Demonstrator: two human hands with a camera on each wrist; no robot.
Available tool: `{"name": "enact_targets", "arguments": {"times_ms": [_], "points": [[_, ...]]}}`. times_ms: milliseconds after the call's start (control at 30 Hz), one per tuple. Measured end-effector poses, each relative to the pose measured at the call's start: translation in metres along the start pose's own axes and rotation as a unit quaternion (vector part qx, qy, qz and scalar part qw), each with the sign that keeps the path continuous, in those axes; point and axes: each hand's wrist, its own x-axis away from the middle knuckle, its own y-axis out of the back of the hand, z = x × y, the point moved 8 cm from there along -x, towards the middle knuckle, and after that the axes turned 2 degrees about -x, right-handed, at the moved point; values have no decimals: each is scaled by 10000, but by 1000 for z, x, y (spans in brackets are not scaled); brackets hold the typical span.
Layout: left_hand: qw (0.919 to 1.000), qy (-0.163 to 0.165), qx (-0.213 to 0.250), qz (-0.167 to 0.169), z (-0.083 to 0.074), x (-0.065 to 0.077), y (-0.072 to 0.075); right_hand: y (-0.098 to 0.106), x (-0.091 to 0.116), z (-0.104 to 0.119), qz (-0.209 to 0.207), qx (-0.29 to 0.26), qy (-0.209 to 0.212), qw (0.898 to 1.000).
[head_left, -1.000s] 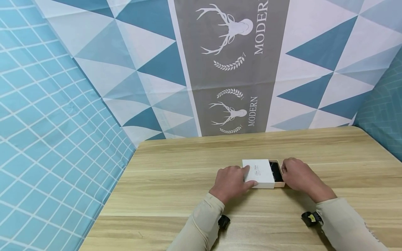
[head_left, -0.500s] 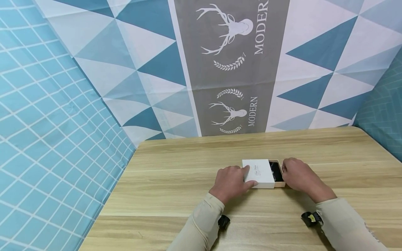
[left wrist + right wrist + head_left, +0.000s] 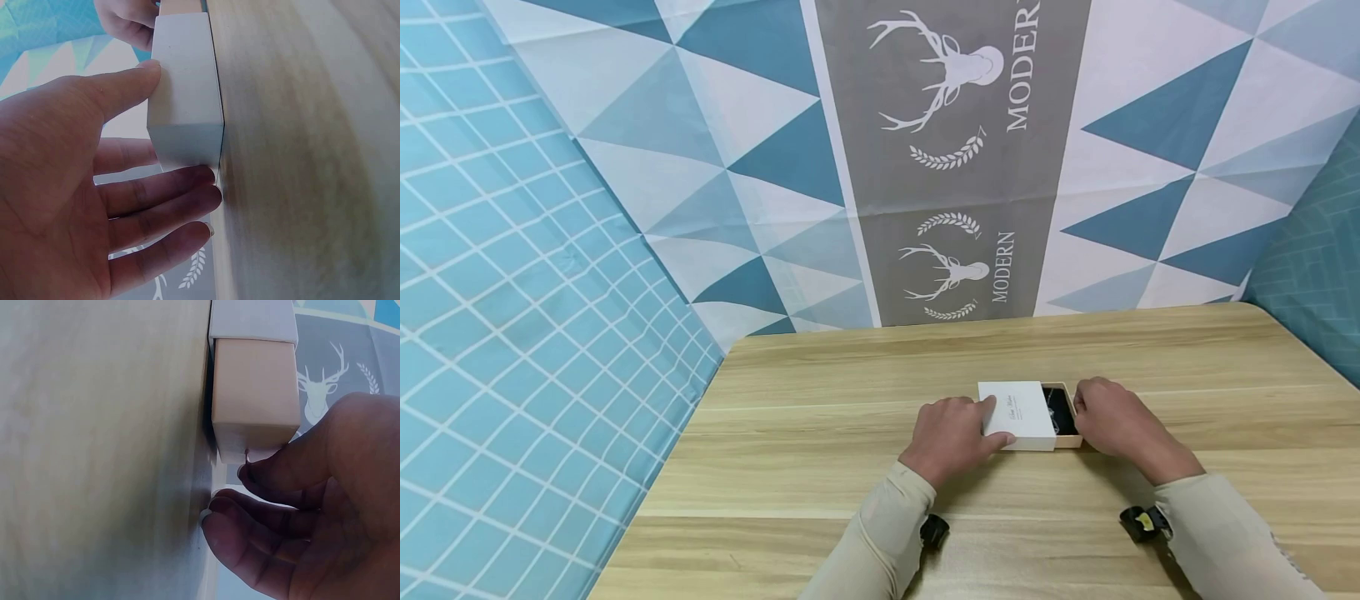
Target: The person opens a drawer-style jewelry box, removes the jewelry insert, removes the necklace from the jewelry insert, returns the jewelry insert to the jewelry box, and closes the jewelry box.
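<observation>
A small drawer-style jewelry box lies on the wooden table, its white sleeve printed with small lettering. From the sleeve's right end sticks out a peach inner drawer, showing a black lining with a thin, light-coloured chain-like piece on it. My left hand holds the sleeve's left end, thumb against the near side and fingers around the far end. At the drawer's right end, my right hand pinches a short, thin pull ribbon between thumb and curled fingers.
The wooden table runs back to a patterned cloth with deer prints. Blue gridded cloth hangs along the left side, teal cloth at the right. Each wrist carries a small black camera.
The inner drawer has slid very slightly to the right out of the sleeve, along with my right hand. My left hand and the sleeve stay in place.
</observation>
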Motion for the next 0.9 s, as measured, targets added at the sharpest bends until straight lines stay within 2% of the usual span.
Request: {"name": "enact_targets", "arguments": {"times_ms": [900], "points": [[10000, -24, -72, 7, 0, -1, 0, 1, 0, -2, -4, 1, -83, 10000]]}}
